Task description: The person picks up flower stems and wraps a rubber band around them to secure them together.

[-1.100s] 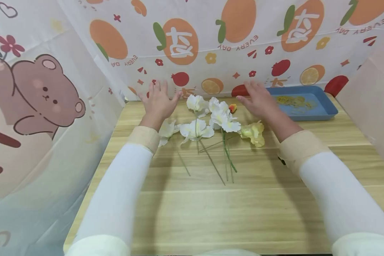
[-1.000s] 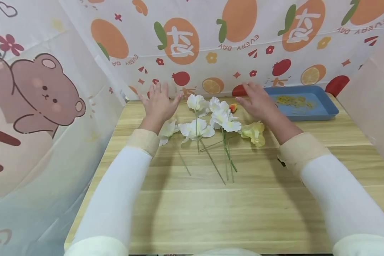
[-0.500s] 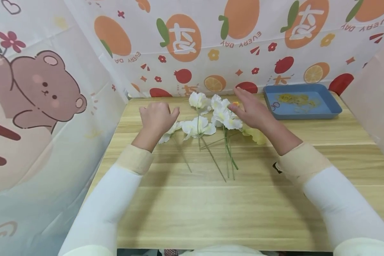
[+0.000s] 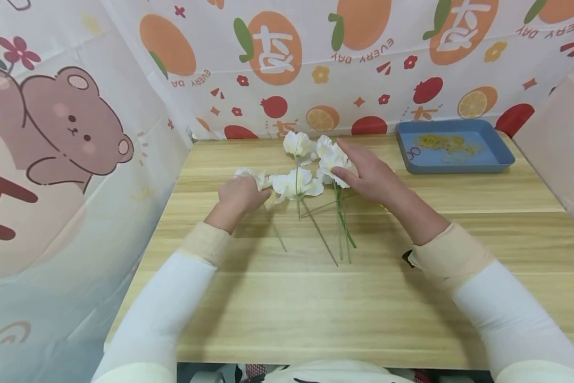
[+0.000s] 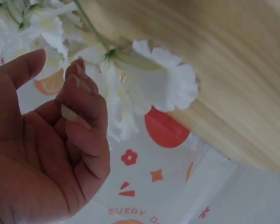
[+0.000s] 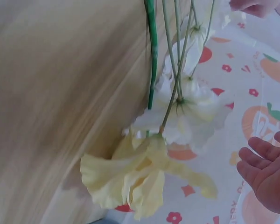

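Observation:
In the head view my left hand (image 4: 241,196) is at the leftmost white artificial flower (image 4: 250,173), partly covering its bloom. The left wrist view shows that hand's fingers bent and the thumb apart from them, beside the white bloom (image 5: 165,84); nothing is pinched between them. Over the right side of the bunch hovers my right hand (image 4: 370,178), fingers extended, near more white flowers (image 4: 332,159). A yellow flower (image 6: 144,177), mostly hidden by this hand in the head view, lies close by. Thin green stems (image 4: 342,223) point toward me, some crossing.
A blue tray (image 4: 459,168) with yellow rubber bands (image 4: 442,142) stands at the back right of the wooden table (image 4: 315,314). Printed cloth (image 4: 344,80) hangs behind. A small black object (image 4: 408,259) shows by the right wrist.
My left hand has come down from the back edge toward me, its fingers bending, to the leftmost white flower. The right hand has shifted left, away from the tray and over the flowers.

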The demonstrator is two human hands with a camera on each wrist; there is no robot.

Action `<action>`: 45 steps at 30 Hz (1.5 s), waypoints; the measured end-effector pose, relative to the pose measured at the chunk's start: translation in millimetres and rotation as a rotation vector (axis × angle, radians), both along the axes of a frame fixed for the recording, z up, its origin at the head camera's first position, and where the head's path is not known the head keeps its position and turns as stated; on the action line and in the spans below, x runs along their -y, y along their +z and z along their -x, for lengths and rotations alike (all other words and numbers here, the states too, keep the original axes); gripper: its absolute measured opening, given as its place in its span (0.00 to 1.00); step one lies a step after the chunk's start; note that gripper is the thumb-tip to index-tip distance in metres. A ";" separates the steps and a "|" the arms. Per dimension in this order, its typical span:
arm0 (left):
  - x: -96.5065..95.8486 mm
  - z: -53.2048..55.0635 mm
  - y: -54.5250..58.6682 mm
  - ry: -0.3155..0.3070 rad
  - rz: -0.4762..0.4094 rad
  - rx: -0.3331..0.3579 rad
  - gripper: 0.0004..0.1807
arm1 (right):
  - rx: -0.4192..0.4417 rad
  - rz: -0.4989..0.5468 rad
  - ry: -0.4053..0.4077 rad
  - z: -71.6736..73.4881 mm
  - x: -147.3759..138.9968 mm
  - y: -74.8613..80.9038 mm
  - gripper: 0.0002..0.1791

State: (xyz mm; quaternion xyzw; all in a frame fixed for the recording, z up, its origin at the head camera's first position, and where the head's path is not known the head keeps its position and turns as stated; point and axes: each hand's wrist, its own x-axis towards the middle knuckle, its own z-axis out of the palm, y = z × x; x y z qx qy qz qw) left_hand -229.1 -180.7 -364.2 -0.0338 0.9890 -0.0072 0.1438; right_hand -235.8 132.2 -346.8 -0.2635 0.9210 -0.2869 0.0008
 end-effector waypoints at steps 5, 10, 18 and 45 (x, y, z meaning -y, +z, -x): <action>-0.2 1.2 -9.0 -0.010 -0.007 0.031 0.31 | 0.028 -0.022 -0.003 -8.7 7.0 -3.5 0.40; -1.1 0.6 -13.8 -0.018 -0.018 0.032 0.29 | 0.016 -0.024 0.031 -15.4 13.6 -10.9 0.34; 0.6 3.4 -25.2 0.024 -0.078 0.039 0.24 | 0.047 -0.027 0.078 -20.7 22.2 -24.5 0.21; 27.7 3.0 -26.4 0.071 -0.447 -0.047 0.20 | 0.139 -0.108 0.048 -22.8 26.0 -41.2 0.22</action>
